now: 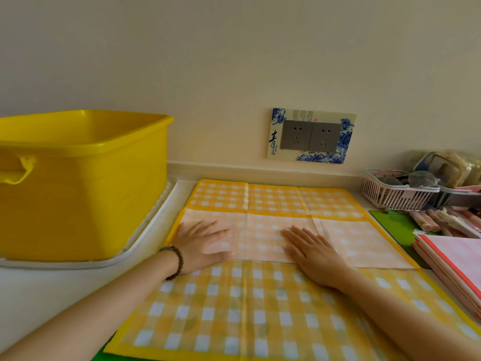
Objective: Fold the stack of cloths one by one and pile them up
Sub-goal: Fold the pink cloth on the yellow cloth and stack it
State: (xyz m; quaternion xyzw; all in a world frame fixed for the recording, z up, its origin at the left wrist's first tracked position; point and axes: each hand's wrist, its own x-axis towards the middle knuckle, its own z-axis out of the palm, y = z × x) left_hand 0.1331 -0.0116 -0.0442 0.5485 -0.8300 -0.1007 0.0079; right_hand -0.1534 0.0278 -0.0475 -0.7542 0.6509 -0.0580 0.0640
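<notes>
A big yellow tub (pixel 78 183) sits on the left. Just beside it, on the counter (pixel 39 285), lies the yellow checked cloth (pixel 260 308), spread flat. The left hand (pixel 203 246) presses on a pale strip (pixel 260 238) of it that is folded over, fingers straight and a little apart. The right hand (pixel 315 256) lies flat on the same strip, fingers straight and close together. The strip runs long from left to right, and the cloth's near edge faces the person. I think the cloth is thin, light and floppy, so it is best picked up by two corners. On the right sits a pile of pink cloths (pixel 458 259)
</notes>
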